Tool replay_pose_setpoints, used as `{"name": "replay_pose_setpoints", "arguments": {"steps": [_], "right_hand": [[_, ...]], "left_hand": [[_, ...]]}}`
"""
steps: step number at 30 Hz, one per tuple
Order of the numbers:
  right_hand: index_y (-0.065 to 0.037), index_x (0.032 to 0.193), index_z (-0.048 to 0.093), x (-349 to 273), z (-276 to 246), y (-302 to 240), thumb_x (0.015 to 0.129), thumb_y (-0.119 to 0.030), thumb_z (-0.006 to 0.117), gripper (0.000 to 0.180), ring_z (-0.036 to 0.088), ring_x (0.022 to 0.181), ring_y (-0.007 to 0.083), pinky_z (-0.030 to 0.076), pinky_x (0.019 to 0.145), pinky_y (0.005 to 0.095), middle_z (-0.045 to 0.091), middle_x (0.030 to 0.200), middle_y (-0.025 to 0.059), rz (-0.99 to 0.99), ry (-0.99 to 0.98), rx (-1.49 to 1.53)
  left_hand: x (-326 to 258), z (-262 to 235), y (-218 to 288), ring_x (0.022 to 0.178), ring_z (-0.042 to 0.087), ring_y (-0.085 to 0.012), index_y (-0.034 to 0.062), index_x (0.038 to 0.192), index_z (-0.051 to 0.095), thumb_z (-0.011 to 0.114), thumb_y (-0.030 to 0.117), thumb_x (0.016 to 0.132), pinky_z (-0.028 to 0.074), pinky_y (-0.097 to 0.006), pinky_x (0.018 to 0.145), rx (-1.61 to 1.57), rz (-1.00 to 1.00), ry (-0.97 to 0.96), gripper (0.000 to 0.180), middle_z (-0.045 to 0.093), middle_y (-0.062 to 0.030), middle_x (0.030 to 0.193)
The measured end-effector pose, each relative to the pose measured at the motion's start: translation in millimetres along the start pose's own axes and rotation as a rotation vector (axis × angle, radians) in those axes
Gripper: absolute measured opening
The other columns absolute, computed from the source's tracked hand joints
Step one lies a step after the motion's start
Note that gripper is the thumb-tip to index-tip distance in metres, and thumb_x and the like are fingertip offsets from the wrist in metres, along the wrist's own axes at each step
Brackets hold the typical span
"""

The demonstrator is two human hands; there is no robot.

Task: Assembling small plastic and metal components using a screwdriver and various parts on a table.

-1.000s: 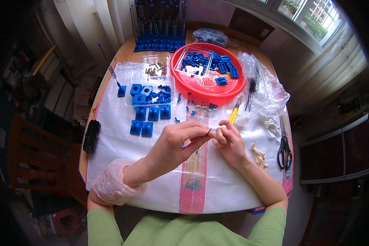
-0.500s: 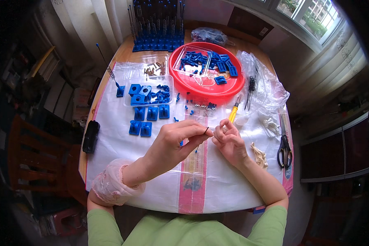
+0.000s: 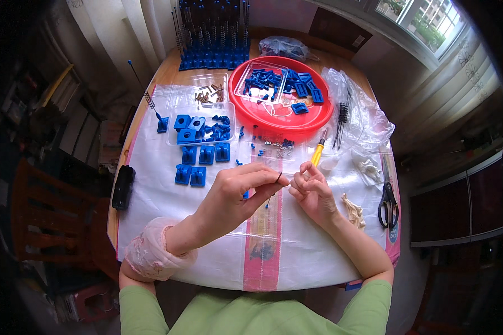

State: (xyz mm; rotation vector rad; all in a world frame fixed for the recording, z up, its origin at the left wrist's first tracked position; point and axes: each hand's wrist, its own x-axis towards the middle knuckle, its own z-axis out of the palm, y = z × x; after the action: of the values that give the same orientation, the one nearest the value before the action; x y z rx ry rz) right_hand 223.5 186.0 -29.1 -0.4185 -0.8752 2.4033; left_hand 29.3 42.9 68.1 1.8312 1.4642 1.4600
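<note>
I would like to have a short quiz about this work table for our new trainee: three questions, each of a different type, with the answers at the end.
1. Choose one. What does the left hand pinch?
A) the yellow-handled tool
B) a thin dark piece
C) a crumpled cream cloth

2. True or false? The black-handled metal scissors lie to the right of the right hand.

3. Count. How many blue square-based plastic pieces stand in the two rows just on the person's side of the clear rectangular plastic box?

Key: 1: B. 2: True. 3: Five (three in one row, two in the other).
</note>
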Motion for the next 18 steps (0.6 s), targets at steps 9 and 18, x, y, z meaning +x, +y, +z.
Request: {"name": "replay_pose_setpoints", "arguments": {"steps": [9, 18], "right_hand": [[-0.009, 0.111, 0.051, 0.0, -3.4, 1.6, 0.086, 0.0, 0.063, 0.029, 0.034, 0.063, 0.0071, 0.032, 0.058, 0.0238, 0.04, 0.069, -0.0048, -0.004, -0.01, 0.001], [-0.01, 0.109, 0.052, 0.3, 2.7, -1.7, 0.09, -0.007, 0.06, 0.021, 0.034, 0.062, 0.008, 0.034, 0.06, 0.0246, 0.04, 0.069, -0.0034, 0.057, 0.027, 0.072]], "left_hand": [[0.0, 0.1, 0.5, 0.083, 0.071, -0.0182, 0.0006, 0.103, 0.076, 0.074, -0.005, 0.088, 0.056, -0.027, 0.07, -0.001, 0.006, -0.003, 0.016, 0.073, -0.0098, 0.095], [0.3, -0.4, 1.0, 0.083, 0.071, -0.0181, 0.0003, 0.103, 0.076, 0.074, -0.006, 0.087, 0.056, -0.027, 0.07, 0.004, 0.008, -0.008, 0.017, 0.073, -0.01, 0.096]]}}
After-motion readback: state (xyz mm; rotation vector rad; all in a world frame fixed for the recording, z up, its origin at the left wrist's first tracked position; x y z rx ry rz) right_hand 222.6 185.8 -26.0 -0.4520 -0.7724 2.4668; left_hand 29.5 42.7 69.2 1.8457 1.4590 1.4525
